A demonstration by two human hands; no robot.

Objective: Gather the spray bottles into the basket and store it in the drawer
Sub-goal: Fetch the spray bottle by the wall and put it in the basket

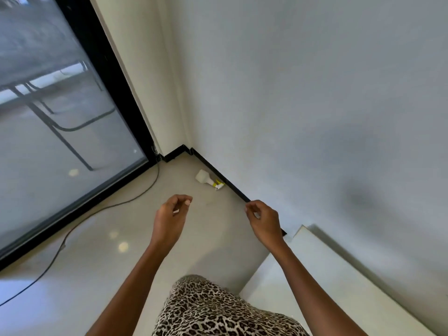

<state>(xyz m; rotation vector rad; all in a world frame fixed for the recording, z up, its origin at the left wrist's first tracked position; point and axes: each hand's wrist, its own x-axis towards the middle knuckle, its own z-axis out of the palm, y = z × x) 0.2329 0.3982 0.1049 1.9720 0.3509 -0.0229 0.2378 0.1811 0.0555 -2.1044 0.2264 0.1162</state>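
A white spray bottle with a yellow-and-white trigger head lies on its side on the pale floor, tight against the black skirting near the room corner. My left hand hovers in the air well short of it, fingers loosely curled, holding nothing. Level with it on the right, my right hand is also loosely curled and empty. No basket or drawer is in view.
A large black-framed glass door fills the left. A black cable snakes across the floor from its corner. A white cabinet top stands at the lower right against the wall. My leopard-print clothing fills the bottom centre.
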